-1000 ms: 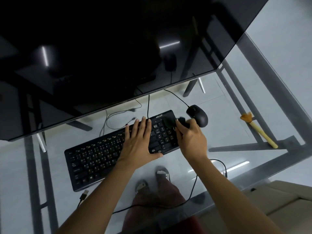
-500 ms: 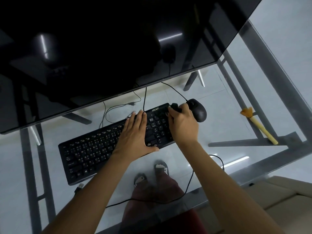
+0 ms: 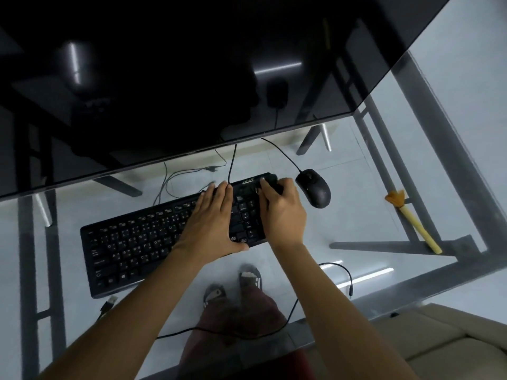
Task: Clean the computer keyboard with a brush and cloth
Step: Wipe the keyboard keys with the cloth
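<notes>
A black keyboard lies at a slant on the glass desk. My left hand rests flat on its right half, fingers stretched toward the far edge, thumb at the near edge. My right hand is over the number pad, fingers closed on a small dark thing that looks like a black cloth, pressed at the keyboard's far right corner. A brush with a yellow handle and orange bristles lies apart at the right, untouched.
A black mouse sits just right of my right hand. A large dark monitor overhangs the far side. A loose cable and a USB plug lie near the front edge. My feet show through the glass.
My right hand has slid with the dark cloth from the middle of the number pad up to the keyboard's far right corner. My left hand stays flat on the keys.
</notes>
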